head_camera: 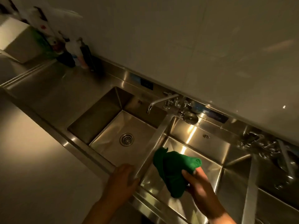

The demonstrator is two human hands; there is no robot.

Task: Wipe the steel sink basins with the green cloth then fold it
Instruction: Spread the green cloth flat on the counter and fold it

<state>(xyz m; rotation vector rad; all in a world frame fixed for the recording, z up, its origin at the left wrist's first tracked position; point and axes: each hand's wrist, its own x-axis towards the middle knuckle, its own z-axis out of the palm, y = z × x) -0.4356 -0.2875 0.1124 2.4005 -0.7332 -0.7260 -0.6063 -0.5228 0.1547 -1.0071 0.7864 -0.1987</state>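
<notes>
The green cloth [173, 168] is bunched up and held over the middle steel basin [210, 146], close to its left wall. My right hand [198, 183] grips the cloth from the near side. My left hand [123, 177] rests flat on the front rim where the divider meets the left basin [110, 120], holding nothing. The left basin has a round drain [126, 139] in its floor. A third basin [275, 188] lies at the far right, partly out of view.
A swivel faucet [160, 101] with taps reaches over the left basin from the backsplash. A second faucet set [265, 146] sits at the right. Bottles and a patterned cloth [71, 50] stand at the back left of the steel counter [53, 89].
</notes>
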